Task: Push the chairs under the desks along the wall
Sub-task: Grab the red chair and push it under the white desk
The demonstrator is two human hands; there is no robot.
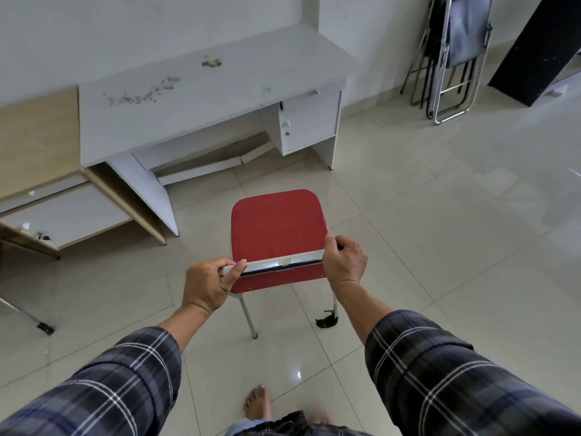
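Note:
A red chair [276, 225] with chrome legs stands on the tiled floor, a short way in front of the white desk [213, 89] that runs along the wall. Its seat faces the desk's knee opening. My left hand [209, 286] grips the left end of the chair's metal back rail. My right hand [344, 261] grips the right end of the same rail. The chair's front legs are hidden under the seat.
A wooden desk [37, 136] with a glass shelf stands left of the white one. Loose white boards [201, 168] lie under the white desk. Folded black chairs [452, 55] lean against the wall at the right, beside a dark panel [534, 48]. My bare foot [257, 404] is below.

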